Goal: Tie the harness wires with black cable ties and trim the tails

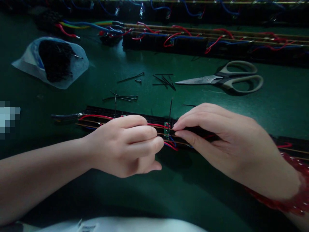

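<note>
A long black strip [108, 113] with red and blue wires and copper-coloured rods lies across the table under both hands. My left hand [127, 145] is closed over its middle, fingers curled; what they grip is hidden. Thumb and forefinger of my right hand [217, 138] pinch together at the strip, just right of a small green circuit board [166, 130]. Close beside those fingertips, a black cable tie [171, 108] sticks up from the strip. Whatever sits in the pinch is too small to make out. Farther left, another cable tie [115, 103] stands up.
Loose black cable ties [124, 97] and short black pieces [165, 80] lie beyond the strip. Scissors [217, 79] rest at the right, blades pointing left. An open plastic bag [79, 66] of black ties is at the left. Another wired strip [193, 37] spans the back.
</note>
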Motion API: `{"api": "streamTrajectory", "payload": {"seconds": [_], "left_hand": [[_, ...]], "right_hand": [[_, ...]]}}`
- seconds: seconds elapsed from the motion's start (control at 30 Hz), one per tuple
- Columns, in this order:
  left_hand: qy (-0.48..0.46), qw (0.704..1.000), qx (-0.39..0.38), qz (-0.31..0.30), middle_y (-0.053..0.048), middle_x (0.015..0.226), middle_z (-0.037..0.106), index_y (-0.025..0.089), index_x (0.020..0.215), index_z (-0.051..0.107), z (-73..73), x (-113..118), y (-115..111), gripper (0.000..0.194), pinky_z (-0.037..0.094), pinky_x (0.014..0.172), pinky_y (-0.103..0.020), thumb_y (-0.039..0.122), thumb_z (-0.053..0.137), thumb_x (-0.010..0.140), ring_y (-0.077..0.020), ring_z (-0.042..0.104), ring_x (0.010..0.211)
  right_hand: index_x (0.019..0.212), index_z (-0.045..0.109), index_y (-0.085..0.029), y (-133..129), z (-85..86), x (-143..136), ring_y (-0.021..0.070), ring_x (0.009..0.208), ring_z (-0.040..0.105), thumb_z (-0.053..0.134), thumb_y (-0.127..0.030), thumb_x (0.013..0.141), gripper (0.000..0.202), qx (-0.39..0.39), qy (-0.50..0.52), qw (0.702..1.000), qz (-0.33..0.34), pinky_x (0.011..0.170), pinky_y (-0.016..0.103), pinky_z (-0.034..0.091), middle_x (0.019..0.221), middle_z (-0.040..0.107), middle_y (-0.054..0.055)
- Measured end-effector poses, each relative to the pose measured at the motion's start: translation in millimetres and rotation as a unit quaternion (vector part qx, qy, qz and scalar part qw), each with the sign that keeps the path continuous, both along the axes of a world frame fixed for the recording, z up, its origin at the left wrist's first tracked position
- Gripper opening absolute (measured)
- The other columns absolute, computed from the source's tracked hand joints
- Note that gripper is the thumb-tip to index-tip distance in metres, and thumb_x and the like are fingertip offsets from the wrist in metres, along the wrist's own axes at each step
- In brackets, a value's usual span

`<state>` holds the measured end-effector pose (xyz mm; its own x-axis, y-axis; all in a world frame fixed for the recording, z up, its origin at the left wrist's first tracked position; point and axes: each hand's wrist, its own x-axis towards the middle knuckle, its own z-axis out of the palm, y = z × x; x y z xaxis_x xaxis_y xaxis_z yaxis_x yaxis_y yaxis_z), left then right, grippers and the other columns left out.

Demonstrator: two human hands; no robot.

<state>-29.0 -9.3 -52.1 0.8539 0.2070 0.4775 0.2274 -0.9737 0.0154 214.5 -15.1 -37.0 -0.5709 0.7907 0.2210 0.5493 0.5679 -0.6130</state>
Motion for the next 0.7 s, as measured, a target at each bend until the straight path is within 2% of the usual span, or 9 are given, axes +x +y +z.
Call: {"api": "streamTrajectory", "payload": {"seconds": [0.17, 0.27, 0.43, 0.57, 0.7], "left_hand": [[0.013, 1.000, 0.028, -0.001, 0.002, 0.086, 0.070, 0.021, 0.082, 0.067, 0.8, -0.4, 0.4, 0.025, 0.058, 0.073, -0.030, 0.039, 0.060, 0.097, -0.0121, 0.065, 0.081], [0.015, 0.999, 0.032, -0.004, 0.003, 0.088, 0.071, 0.021, 0.090, 0.071, 1.0, -0.6, 0.7, 0.023, 0.057, 0.076, -0.031, 0.038, 0.057, 0.099, -0.0124, 0.065, 0.084], [0.028, 0.999, 0.009, -0.023, 0.001, 0.098, 0.070, 0.015, 0.104, 0.071, 0.8, -2.5, 0.0, 0.024, 0.057, 0.081, -0.034, 0.036, 0.062, 0.096, -0.0134, 0.064, 0.090], [0.056, 0.998, 0.013, -0.034, 0.002, 0.106, 0.070, 0.018, 0.106, 0.070, 2.5, -3.1, -0.8, 0.020, 0.056, 0.086, -0.033, 0.034, 0.064, 0.096, -0.0120, 0.063, 0.092], [0.081, 0.996, 0.027, -0.036, 0.004, 0.106, 0.073, 0.021, 0.113, 0.069, 5.0, -1.9, -1.5, 0.021, 0.054, 0.089, -0.028, 0.032, 0.058, 0.100, -0.0096, 0.061, 0.094]], "right_hand": [[0.089, 0.069, -0.021, -0.5, 0.5, 0.1, 0.0182, 0.083, 0.067, 0.063, -0.014, 0.092, 0.010, 0.001, 0.000, 1.000, -0.001, 0.072, 0.031, 0.055, 0.088, 0.075, 0.004], [0.090, 0.070, -0.019, -0.6, 0.9, 0.7, 0.0166, 0.082, 0.067, 0.063, -0.014, 0.092, 0.008, 0.005, 0.000, 1.000, -0.002, 0.073, 0.029, 0.054, 0.087, 0.074, 0.005], [0.091, 0.069, -0.019, 0.0, 0.8, 0.4, 0.0172, 0.082, 0.067, 0.063, -0.014, 0.092, 0.008, 0.007, -0.004, 1.000, 0.000, 0.073, 0.029, 0.054, 0.088, 0.074, 0.005], [0.091, 0.068, -0.020, 0.1, 1.4, 0.3, 0.0180, 0.082, 0.067, 0.062, -0.015, 0.092, 0.008, 0.008, -0.003, 1.000, 0.004, 0.072, 0.030, 0.055, 0.087, 0.074, 0.005], [0.092, 0.068, -0.020, -0.6, 2.2, 0.5, 0.0170, 0.083, 0.066, 0.063, -0.014, 0.092, 0.008, 0.011, -0.004, 1.000, 0.002, 0.074, 0.029, 0.054, 0.088, 0.074, 0.004]]}}
